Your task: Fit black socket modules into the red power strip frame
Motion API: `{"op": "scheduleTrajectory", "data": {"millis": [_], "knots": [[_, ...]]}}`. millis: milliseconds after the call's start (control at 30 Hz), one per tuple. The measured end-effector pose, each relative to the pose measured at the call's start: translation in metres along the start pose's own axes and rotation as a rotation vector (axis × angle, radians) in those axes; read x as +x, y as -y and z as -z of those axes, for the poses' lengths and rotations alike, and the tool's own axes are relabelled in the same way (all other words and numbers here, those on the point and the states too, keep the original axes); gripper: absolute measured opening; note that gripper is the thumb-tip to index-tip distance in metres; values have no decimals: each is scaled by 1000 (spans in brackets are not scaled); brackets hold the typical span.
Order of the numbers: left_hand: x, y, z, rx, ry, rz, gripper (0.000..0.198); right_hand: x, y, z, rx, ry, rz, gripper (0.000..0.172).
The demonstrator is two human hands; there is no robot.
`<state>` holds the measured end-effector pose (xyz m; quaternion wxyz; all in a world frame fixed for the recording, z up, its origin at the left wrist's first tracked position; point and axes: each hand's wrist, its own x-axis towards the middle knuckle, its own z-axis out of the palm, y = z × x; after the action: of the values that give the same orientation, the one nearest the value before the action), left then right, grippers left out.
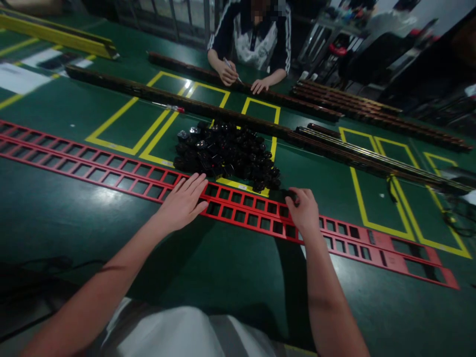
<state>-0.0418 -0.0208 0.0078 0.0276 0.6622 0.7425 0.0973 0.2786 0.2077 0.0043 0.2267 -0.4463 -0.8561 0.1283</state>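
Note:
A long red slotted frame (260,224) with two rows of square openings lies slantwise across the green table. My left hand (183,202) rests flat on it, fingers stretched out and holding nothing. My right hand (304,210) is over the frame farther right, its thumb and fingers closed round a small black part (288,195) that is mostly hidden. Just beyond the frame, between both hands, sits a heap of small black parts (226,151), some with shiny faces.
Long dark rails (208,110) cross the table behind the heap, with a red-handled screwdriver (174,107) beside them. More rails (345,101) are stacked at the right. Opposite, a co-worker (256,44) holds a pen over another rail. A yellow rail (59,35) lies at far left.

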Motion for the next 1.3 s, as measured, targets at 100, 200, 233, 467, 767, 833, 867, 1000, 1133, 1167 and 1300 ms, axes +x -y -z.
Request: {"op": "scheduleTrajectory", "data": {"millis": [100,200,233,467,767,833,867,1000,1133,1167,1300], "knots": [[0,-2,-2,-3,-24,9,63,0,-4,-2,-19,-16,7,28],[0,-4,-3,9,-48,34,61,-2,-2,-3,-7,-29,3,24],[0,-5,-3,21,-53,44,62,-3,-1,-2,1,-29,2,23],[-1,-6,-4,75,-36,30,65,-5,7,1,5,36,-2,39],[0,-5,-8,15,-90,43,66,-6,7,-3,34,16,66,56],[-1,-5,-9,-32,-101,47,67,-5,5,-4,19,-18,73,54],[-1,-3,-9,-67,-107,52,68,-5,5,-4,4,-37,79,52],[4,10,-2,-336,-95,107,71,-8,14,-3,-61,-137,109,39],[29,15,13,-428,-120,139,53,-13,42,-5,-118,-226,163,26],[38,12,16,-353,-131,144,49,-13,51,-7,-121,-230,184,24],[70,-6,17,-4,-176,139,46,-7,84,-20,-84,-184,275,21]]}}
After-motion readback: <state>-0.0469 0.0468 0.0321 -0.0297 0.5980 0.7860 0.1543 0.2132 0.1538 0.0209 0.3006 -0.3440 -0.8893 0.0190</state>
